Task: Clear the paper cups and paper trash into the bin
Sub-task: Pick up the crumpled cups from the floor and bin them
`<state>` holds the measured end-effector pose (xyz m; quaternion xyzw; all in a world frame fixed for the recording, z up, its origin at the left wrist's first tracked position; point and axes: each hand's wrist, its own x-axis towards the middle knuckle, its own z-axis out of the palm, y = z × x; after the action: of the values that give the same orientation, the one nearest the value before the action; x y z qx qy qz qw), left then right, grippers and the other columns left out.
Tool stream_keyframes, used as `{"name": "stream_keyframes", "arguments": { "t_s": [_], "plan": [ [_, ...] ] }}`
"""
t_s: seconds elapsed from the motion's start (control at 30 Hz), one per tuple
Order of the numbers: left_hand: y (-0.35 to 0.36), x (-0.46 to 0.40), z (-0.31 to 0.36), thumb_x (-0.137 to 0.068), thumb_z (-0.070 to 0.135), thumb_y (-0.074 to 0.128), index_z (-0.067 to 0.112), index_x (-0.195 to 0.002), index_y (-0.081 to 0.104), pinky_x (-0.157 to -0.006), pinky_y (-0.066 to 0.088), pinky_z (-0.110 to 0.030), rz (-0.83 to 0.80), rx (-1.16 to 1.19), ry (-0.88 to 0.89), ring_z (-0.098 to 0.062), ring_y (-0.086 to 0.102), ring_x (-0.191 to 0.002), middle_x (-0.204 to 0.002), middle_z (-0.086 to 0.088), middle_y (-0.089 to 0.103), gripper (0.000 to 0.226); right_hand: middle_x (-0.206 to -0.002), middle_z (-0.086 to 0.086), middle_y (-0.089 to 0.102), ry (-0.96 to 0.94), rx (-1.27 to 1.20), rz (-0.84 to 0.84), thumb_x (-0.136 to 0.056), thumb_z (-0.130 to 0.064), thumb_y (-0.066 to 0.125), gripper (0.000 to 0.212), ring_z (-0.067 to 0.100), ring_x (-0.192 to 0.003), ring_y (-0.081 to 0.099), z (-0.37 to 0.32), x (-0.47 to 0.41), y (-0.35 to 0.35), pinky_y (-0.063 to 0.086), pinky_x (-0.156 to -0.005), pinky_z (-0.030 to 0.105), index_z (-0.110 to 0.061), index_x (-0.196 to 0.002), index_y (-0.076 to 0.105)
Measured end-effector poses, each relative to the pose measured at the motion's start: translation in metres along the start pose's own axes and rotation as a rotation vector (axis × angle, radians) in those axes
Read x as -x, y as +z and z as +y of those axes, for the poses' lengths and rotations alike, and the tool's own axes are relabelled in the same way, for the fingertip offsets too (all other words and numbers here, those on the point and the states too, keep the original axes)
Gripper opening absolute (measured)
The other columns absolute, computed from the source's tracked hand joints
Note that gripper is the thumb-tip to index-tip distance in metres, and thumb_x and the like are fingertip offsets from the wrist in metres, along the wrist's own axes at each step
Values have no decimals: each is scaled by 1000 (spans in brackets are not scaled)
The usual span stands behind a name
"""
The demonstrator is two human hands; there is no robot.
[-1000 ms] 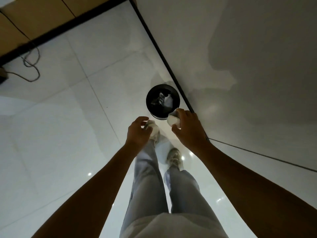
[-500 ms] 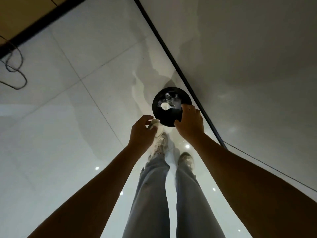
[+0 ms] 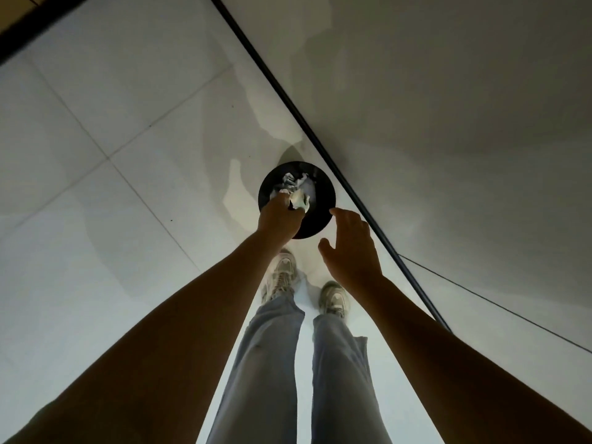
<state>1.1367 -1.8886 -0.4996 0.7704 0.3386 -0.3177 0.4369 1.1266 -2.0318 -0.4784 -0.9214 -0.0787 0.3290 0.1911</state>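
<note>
- The bin [image 3: 320,216], a round black container, is seen at the centre of the frame, standing on the pale tiled floor [image 3: 96,187] just beside the dark skirting line [image 3: 288,100] that runs from upper centre to lower right.
- The left hand [image 3: 277,221] is now held directly over the bin mouth. 0.5 s ago it was short of the rim, at the lower left of the bin.
- A crumpled white paper piece [image 3: 299,200] is pinched in the curled left fingers, above the opening. Release has not yet been made.
- The right hand [image 3: 350,251] is found with fingers spread apart and nothing in it, at the lower right edge of the bin. 1 s ago a white object was gripped in it; that object is no longer held.
- More white crumpled paper [image 3: 293,181] is visible inside the bin, in its upper part. Whether a cup lies among it cannot be told.
- Judgement: the right-hand load appears to have been deposited, and 1 item is left in the hands. The drop from the left hand is judged the step in hand.
- Risk noted: the paper is held near the left of the opening, so a loose release could catch the rim.
</note>
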Motion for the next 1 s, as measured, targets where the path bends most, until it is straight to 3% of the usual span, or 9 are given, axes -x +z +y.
{"name": "stream_keyframes", "arguments": {
  "t_s": [0.07, 0.27, 0.47, 0.63, 0.83, 1.0],
  "plan": [
    [0, 1, -5, -94, 18, 53, 2, -123, 54, -81, 37, -24, -9, -49, 13, -29, 55, -114, -122, -13, 59, 33, -148, 6, 36, 28, -8, -2, -92, -22, 55, 57, 23, -135, 34, 1, 3, 0, 34, -107, 33, -16, -143, 32],
    [-17, 44, -13, -95, 16, 52, 8, -131, 49, -96, 40, -25, -44, -67, 107, -25, 52, -122, -133, -11, 56, 37, -148, 7, 37, 76, -17, 19, -93, -22, 55, 56, 24, -133, 37, -9, 26, -6, 36, -106, 34, -16, -143, 33],
    [-29, 110, 4, -96, 20, 51, 10, -133, 48, -104, 44, -36, -101, -258, 345, -24, 52, -124, -134, -10, 55, 38, -150, 7, 34, 107, 0, 70, -93, -22, 56, 58, 25, -138, 33, -19, 82, -39, 31, -112, 36, -16, -145, 31],
    [-22, 176, 32, -97, 23, 49, 14, -135, 46, -101, 44, -32, -128, -494, 586, -22, 51, -124, -134, -6, 55, 40, -151, 7, 33, 157, 44, 127, -93, -24, 54, 57, 27, -139, 31, -16, 155, -73, 29, -115, 39, -18, -145, 31],
    [29, 272, 52, -99, 25, 44, 17, -139, 40, -99, 44, -33, -182, -863, 850, -23, 50, -123, -138, -5, 50, 41, -153, 8, 31, 320, -19, 285, -93, -24, 52, 58, 28, -140, 28, 18, 279, -85, 26, -114, 39, -18, -146, 30],
    [111, 374, 32, -99, 25, 41, 17, -141, 38, -97, 43, -32, -276, -1042, 1059, -22, 50, -121, -139, -5, 48, 42, -150, 6, 33, 492, -92, 405, -93, -24, 50, 56, 26, -136, 33, 69, 417, -48, 29, -111, 37, -18, -146, 30]
  ]
}}
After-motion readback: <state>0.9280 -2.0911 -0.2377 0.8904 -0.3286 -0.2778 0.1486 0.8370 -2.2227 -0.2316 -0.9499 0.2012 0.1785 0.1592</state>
